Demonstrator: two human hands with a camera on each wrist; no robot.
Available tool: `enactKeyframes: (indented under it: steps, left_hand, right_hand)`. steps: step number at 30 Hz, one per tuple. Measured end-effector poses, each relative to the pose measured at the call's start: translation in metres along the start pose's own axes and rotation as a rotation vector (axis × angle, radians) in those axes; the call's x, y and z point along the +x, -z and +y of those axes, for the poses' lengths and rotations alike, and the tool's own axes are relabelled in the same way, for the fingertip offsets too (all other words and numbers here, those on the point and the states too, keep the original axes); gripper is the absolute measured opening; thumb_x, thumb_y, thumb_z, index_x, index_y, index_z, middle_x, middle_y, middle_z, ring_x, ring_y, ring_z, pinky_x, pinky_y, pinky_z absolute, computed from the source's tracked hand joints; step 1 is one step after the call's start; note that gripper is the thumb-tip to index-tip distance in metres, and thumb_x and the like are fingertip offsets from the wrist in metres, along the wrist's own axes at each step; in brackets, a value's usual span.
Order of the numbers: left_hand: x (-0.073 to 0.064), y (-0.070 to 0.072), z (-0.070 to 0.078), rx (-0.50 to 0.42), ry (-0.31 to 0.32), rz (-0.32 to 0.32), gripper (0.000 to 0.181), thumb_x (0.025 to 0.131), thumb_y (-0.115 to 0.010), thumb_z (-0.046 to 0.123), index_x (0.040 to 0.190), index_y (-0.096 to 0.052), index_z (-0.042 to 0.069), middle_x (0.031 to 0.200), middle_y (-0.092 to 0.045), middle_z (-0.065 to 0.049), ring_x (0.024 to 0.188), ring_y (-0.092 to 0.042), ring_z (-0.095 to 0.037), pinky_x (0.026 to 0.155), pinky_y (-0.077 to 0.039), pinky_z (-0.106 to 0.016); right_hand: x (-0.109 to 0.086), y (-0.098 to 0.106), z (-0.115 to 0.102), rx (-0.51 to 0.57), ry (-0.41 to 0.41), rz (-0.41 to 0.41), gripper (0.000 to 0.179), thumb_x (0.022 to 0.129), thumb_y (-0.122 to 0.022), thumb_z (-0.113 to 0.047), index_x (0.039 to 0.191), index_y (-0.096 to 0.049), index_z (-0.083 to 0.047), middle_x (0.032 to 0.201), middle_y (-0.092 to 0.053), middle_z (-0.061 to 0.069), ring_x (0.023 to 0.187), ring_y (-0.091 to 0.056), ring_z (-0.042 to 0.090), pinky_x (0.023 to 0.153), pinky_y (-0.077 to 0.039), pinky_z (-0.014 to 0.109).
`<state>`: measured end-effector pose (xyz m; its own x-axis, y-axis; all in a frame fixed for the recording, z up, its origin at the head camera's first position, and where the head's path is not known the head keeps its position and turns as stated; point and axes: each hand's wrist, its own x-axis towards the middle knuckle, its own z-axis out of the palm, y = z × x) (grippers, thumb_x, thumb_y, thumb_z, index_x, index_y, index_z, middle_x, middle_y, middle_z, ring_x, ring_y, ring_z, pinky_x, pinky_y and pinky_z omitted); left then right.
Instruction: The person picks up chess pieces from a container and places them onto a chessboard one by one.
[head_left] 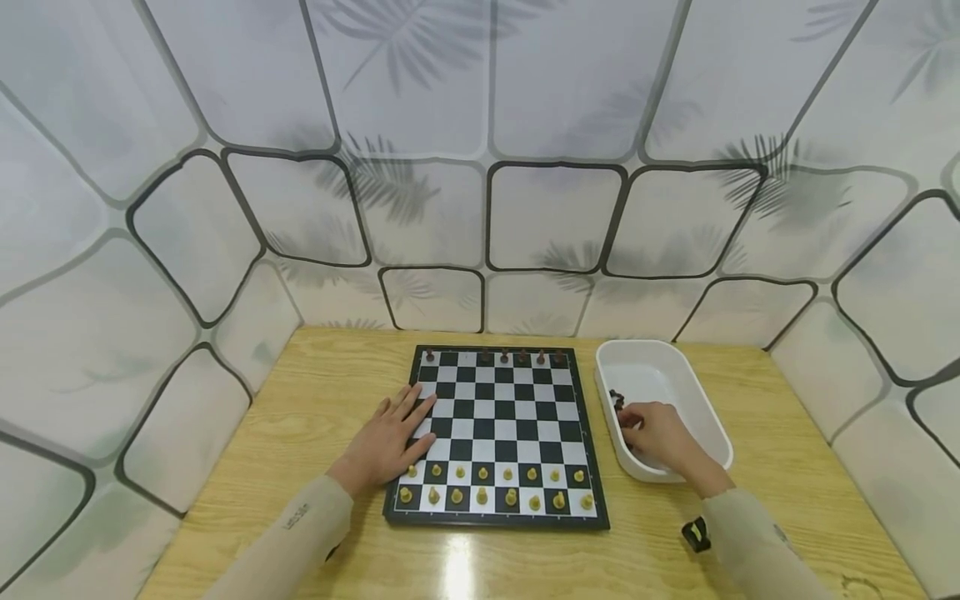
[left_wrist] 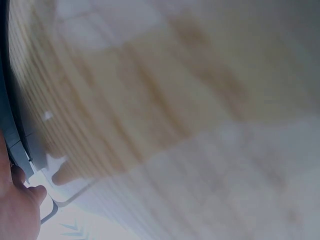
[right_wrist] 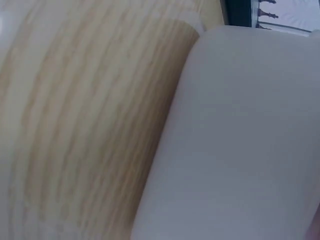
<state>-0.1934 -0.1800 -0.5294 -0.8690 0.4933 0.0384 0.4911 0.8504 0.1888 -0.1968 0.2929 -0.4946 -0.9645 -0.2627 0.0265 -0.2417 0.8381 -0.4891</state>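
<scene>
Nearest, on the wooden table (head_left: 262,454), a small black object (head_left: 696,535) lies beside the right sleeve (head_left: 753,533); what it is cannot be made out. The chessboard (head_left: 495,429) lies flat in front of the person, close to square with no clear long axis, its sides running straight away from the person. Two full rows of yellow chess pieces (head_left: 482,495) stand upright along its near end. The left hand (head_left: 386,440) rests with fingers spread over the board's left edge, gripping nothing. The right hand (head_left: 656,435) reaches into a white plastic bin (head_left: 660,383) just right of the board, fingers bent; whether they hold anything cannot be told. The bin's long axis points away, its far end leaning left. Dark chess pieces (head_left: 617,398) lie by its left wall, just beyond the fingertips. Along the board's far row stand dark red chess pieces (head_left: 522,357), one at the left corner, five side by side toward the right. Behind rises a stone-patterned backdrop (head_left: 543,217) with palm leaves.
</scene>
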Motion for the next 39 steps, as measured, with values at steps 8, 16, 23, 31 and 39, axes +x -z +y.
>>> enactKeyframes:
  steps: [8,16,23,31,39]
  left_hand:
    - [-0.001,-0.002,-0.001,0.002,0.009,-0.007,0.072,0.11,-0.039,0.057,0.168,-0.029,0.017,0.177,-0.016,-0.015,0.164,-0.017,-0.037,0.128,-0.027,-0.064]
    - [-0.001,-0.001,-0.001,0.004,0.009,-0.009,0.072,0.11,-0.04,0.057,0.168,-0.029,0.016,0.177,-0.017,-0.016,0.164,-0.018,-0.038,0.128,-0.027,-0.064]
    - [0.0,-0.001,-0.002,0.0,0.012,-0.01,0.072,0.11,-0.038,0.058,0.169,-0.028,0.018,0.177,-0.016,-0.015,0.164,-0.016,-0.036,0.128,-0.027,-0.063]
    - [0.0,0.0,-0.001,-0.01,0.011,-0.016,0.072,0.11,-0.038,0.058,0.169,-0.027,0.018,0.177,-0.014,-0.014,0.164,-0.016,-0.036,0.129,-0.026,-0.063]
    - [0.0,0.001,-0.001,-0.009,0.005,-0.015,0.072,0.11,-0.039,0.057,0.168,-0.028,0.017,0.177,-0.016,-0.016,0.164,-0.017,-0.037,0.128,-0.027,-0.064]
  right_hand:
    - [0.002,0.005,-0.002,-0.005,0.01,-0.001,0.01,0.09,-0.076,-0.007,0.099,-0.079,-0.004,0.083,-0.075,0.003,0.07,-0.06,0.01,0.062,-0.048,0.025]
    - [0.006,0.018,-0.014,0.091,-0.043,0.039,0.015,0.1,-0.066,-0.004,0.111,-0.074,0.002,0.098,-0.078,0.016,0.065,-0.066,0.014,0.052,-0.05,0.025]
    - [0.02,0.028,-0.035,0.13,-0.037,0.098,0.018,0.103,-0.064,-0.009,0.116,-0.069,0.001,0.102,-0.079,0.017,0.062,-0.07,0.019,0.058,-0.05,0.025]
    - [0.042,0.028,-0.056,0.208,-0.023,0.095,0.019,0.105,-0.063,-0.015,0.118,-0.063,-0.001,0.116,-0.076,0.027,0.066,-0.073,0.026,0.051,-0.05,0.029]
    - [0.066,0.019,-0.067,0.117,0.012,0.187,0.018,0.102,-0.07,-0.018,0.113,-0.072,-0.004,0.109,-0.076,0.016,0.094,-0.071,0.031,0.076,-0.057,0.04]
